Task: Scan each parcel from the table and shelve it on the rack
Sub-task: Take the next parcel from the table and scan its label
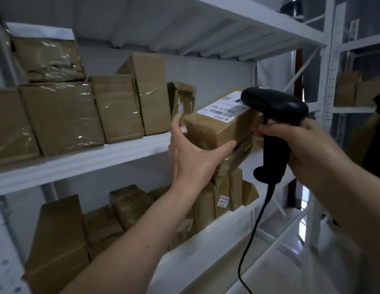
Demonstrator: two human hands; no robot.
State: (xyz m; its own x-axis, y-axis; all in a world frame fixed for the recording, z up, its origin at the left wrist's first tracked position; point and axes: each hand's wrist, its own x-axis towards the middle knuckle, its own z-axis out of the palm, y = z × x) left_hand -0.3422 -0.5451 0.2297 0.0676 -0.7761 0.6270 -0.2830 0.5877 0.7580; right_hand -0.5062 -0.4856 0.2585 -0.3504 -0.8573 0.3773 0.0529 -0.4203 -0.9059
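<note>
Parcel [218,124]: held at the rack [125,151], middle shelf, gap at 3 o'clock of the standing boxes [121,107]. Left hand [191,153] grips its near end; right hand [308,145] clasps the scanner [274,115]. Slide in flat, label outward, scanner clear.

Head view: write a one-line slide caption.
Left hand holds a labelled parcel at the rack shelf; right hand grips the scanner.

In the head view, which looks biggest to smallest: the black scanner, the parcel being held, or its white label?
1. Held parcel
2. Barcode scanner, though it is nearer the camera, so its rank is unsure
3. White shipping label, plainly smallest
</note>
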